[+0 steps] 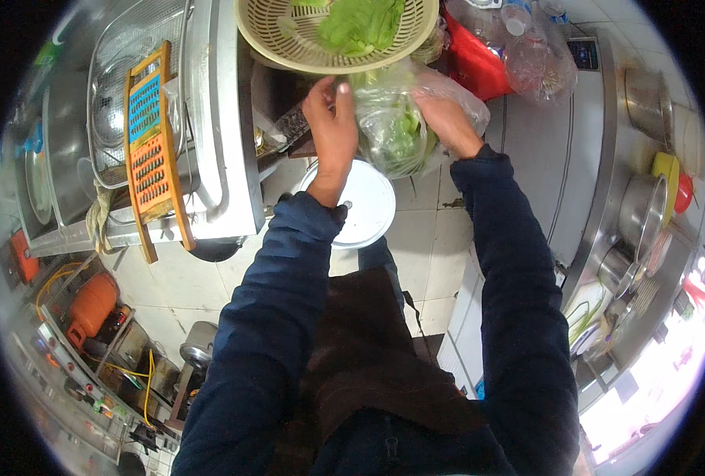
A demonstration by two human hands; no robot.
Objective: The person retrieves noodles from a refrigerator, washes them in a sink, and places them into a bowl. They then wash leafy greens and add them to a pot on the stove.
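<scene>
My right hand (pixel 444 116) grips the side of a clear plastic bag (pixel 397 128) that holds green leafy vegetables. At the bag's left edge is my left hand (pixel 333 128), raised with its thumb and fingers apart; whether it touches the plastic I cannot tell. Just beyond both hands stands a cream plastic basket (pixel 334 64) with lettuce leaves (pixel 361 27) in it. Below the bag, a round white lid or bucket top (pixel 364 205) shows, partly covered by my left wrist.
A wood-framed grater (pixel 150 149) lies across a wire basket (pixel 96 160) at the steel sink on the left. A red bag (pixel 477 62) and a clear bag of plastic bottles (pixel 540 65) are at upper right. Steel pots (pixel 641 208) line the right counter.
</scene>
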